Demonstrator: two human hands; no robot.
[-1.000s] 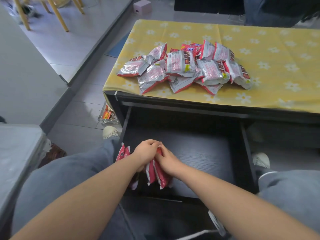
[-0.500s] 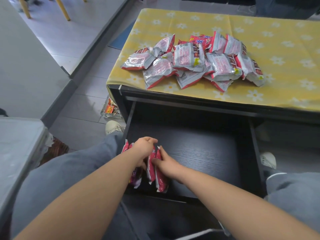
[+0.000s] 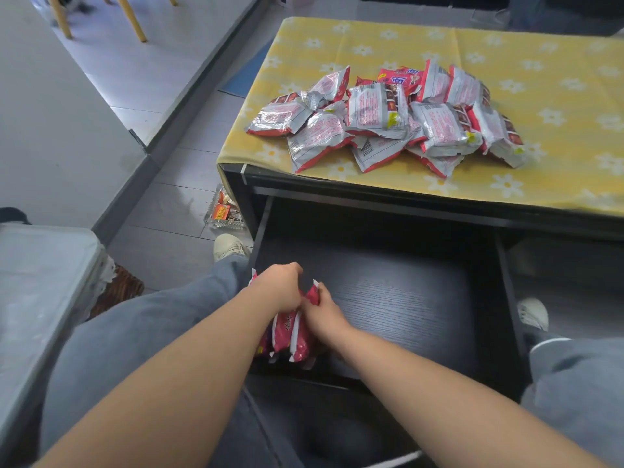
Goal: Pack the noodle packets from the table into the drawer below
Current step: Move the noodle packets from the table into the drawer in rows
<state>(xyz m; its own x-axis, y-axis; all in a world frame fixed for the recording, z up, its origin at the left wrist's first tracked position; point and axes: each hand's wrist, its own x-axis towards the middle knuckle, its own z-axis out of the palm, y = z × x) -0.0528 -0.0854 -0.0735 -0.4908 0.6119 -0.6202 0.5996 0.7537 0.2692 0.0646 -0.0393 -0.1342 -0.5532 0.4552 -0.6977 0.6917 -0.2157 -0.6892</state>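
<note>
I am seeing a small clear tray (image 3: 225,213) of wrappers lying on the floor beside the counter's left leg. Right of it, in the near left corner of the open drawer (image 3: 398,292), my left hand (image 3: 282,285) is pressing down on a row of red packets (image 3: 291,336) standing on edge, its fingers curled closed over their tops. Just beside it, my right hand (image 3: 325,315) is gripping the rightmost packet of that row, fingers wrapped around its upper edge. The rest of the drawer floor is lying bare and dark. Above, on the counter (image 3: 557,106) with its yellow flowered cloth, the loose pile of noodle packets (image 3: 388,119) is sitting near the front edge, towards the left end.
</note>
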